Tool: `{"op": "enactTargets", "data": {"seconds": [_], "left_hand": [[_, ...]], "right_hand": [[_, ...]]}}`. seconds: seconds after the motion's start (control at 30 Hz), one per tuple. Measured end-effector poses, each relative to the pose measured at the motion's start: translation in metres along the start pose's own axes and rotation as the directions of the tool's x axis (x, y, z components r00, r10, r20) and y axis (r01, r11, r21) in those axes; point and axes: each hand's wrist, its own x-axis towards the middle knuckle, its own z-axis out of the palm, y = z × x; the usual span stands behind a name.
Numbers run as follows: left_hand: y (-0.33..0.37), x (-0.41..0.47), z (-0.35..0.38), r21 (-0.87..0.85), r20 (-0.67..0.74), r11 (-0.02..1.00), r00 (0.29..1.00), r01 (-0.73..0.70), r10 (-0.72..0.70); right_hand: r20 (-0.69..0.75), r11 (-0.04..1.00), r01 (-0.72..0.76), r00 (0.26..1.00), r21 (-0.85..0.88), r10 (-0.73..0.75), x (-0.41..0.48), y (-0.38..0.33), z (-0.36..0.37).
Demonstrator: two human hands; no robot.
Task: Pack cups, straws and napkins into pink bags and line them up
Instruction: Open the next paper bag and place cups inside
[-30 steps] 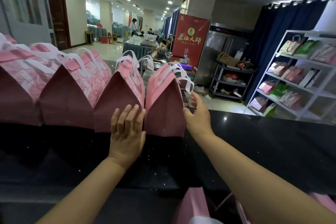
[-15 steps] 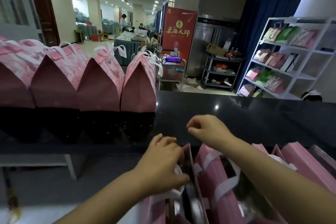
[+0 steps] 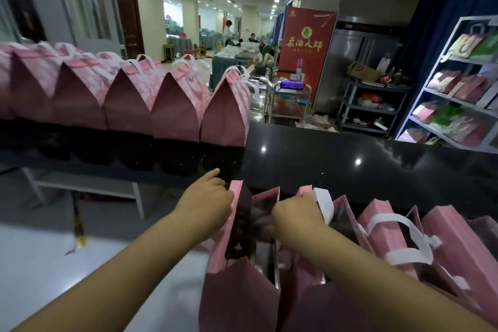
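The left hand (image 3: 206, 203) is gripping the left rim of an open pink bag (image 3: 234, 291), its fingers curling over the paper edge. The right hand (image 3: 295, 214) is closing in a fist round a white strap handle (image 3: 324, 203) at the bag's right side; which wall of the bag that strap belongs to cannot be told. Between the two hands the mouth of the bag is standing spread. Its inside is showing dark and blurred, so its contents cannot be made out.

This bag is standing just below the near edge of a black counter (image 3: 350, 167), first in a cluster of other open bags (image 3: 455, 245) running off to the right, their white handles lying loose across them.

On the counter's left part a row of closed pink bags (image 3: 129, 105) is standing side by side, tops folded to peaks, each touching its neighbour. The last closed bag (image 3: 225, 116) is sitting right above the left hand.

Beyond the counter a red banner (image 3: 307, 43) is standing upright, with a grey trolley (image 3: 374, 108) to its right and a white rack (image 3: 428, 79) holding pink and green bags at the far right.
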Motion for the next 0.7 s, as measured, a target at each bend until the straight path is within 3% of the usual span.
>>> {"op": "enactTargets", "data": {"seconds": [0.1, 0.37, 0.57, 0.7], "left_hand": [[0.008, -0.007, 0.009, -0.05, 0.02, 0.981, 0.982, 0.186, -0.186], [0.014, -0.03, 0.001, -0.155, 0.042, 0.914, 0.926, 0.376, -0.374], [0.004, -0.072, -0.019, -0.361, -0.06, 0.879, 0.934, 0.31, -0.353], [0.006, -0.114, -0.036, -0.489, -0.146, 0.842, 0.93, 0.228, -0.336]], "right_hand": [[-0.013, 1.0, -0.018, 1.0, 0.003, 0.018, -0.002, -0.004, 0.007], [-0.066, 0.994, -0.107, 0.992, 0.009, 0.107, -0.02, -0.015, 0.007], [-0.174, 0.984, -0.18, 0.969, -0.009, 0.175, -0.06, -0.042, -0.008], [-0.244, 0.965, -0.226, 0.936, 0.135, 0.253, -0.099, -0.078, -0.016]]}}
